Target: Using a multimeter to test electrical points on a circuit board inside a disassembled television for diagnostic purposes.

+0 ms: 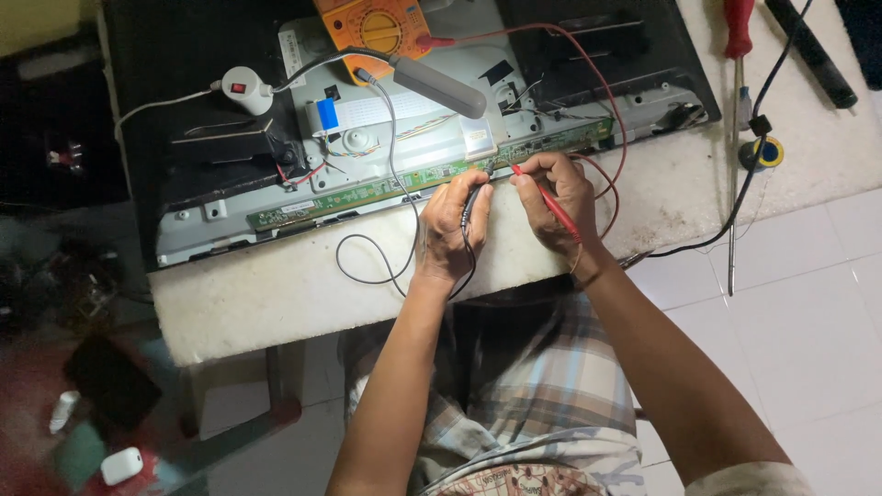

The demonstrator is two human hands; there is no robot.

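Our right hand (pixel 560 197) pinches the light, stiff red probe (pixel 548 198) pen-like; our left hand (pixel 452 230) closes on the black probe (pixel 470 204) over the fragile green circuit strip (pixel 386 181)

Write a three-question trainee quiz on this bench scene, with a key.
1. True or false: the right hand holds a red probe.
2. Which hand holds the black probe?
3. The orange multimeter lies: A) on the floor tiles, B) at the far edge of the opened panel, C) in the person's lap.

Key: 1 true; 2 the left hand; 3 B.
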